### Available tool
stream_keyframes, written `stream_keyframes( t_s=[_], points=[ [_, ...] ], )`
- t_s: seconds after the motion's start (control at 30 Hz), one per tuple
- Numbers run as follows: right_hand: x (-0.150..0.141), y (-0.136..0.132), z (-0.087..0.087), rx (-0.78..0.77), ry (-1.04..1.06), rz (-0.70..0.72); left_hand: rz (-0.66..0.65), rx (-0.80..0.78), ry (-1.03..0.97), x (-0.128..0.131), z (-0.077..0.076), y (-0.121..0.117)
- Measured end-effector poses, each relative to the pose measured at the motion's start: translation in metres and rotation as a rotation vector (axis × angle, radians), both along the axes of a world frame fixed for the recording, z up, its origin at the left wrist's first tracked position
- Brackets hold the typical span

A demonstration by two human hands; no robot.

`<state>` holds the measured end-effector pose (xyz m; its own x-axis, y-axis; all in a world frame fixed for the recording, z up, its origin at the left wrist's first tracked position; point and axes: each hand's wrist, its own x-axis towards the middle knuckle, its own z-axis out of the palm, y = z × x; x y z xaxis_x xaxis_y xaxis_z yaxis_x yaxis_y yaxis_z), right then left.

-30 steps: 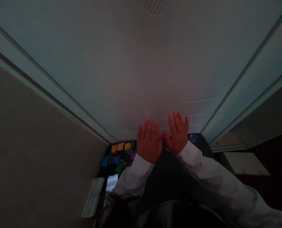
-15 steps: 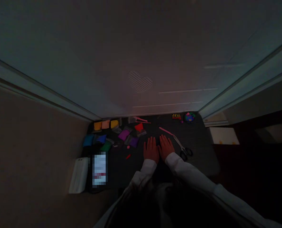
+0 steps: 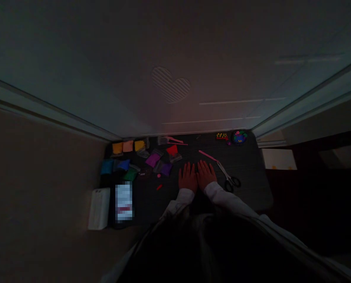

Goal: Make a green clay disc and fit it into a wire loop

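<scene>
- The left hand is laid palm down on the tabletop, with the fingers extended and nothing gripped. The red packet and the purple packet are nearest to it.
- The right hand is placed flat just beside the left, with the fingers likewise straight and nothing held. The scissors are positioned near it, outside its grip.
- The pink strip is set ahead of the right hand, with one end at the blade tips.
- Shaping is judged complete, or nearly so, on two items at the far right: the red piece with yellow dots and the multicoloured piece. In this dim light, their finer detail cannot be verified.
- Material is judged to be left over: coloured contents are seen in the orange packet, the blue packet and the green packet, all grouped at the left.
- The small pink piece and the small red piece are located left of the hands, attached to nothing.
- No cutting or shaping is being performed; work is judged to be paused.
</scene>
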<state>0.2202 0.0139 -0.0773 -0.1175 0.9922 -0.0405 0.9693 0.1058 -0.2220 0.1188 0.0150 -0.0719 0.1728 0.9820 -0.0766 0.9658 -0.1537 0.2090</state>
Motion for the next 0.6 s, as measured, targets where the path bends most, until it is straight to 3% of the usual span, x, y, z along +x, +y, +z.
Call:
stream_keyframes(
  t_s=[0.6],
  points=[
    [0.004, 0.033, -0.003, 0.024, -0.013, -0.012, 0.060, 0.014, 0.007, 0.002, -0.001, 0.032]
  ],
)
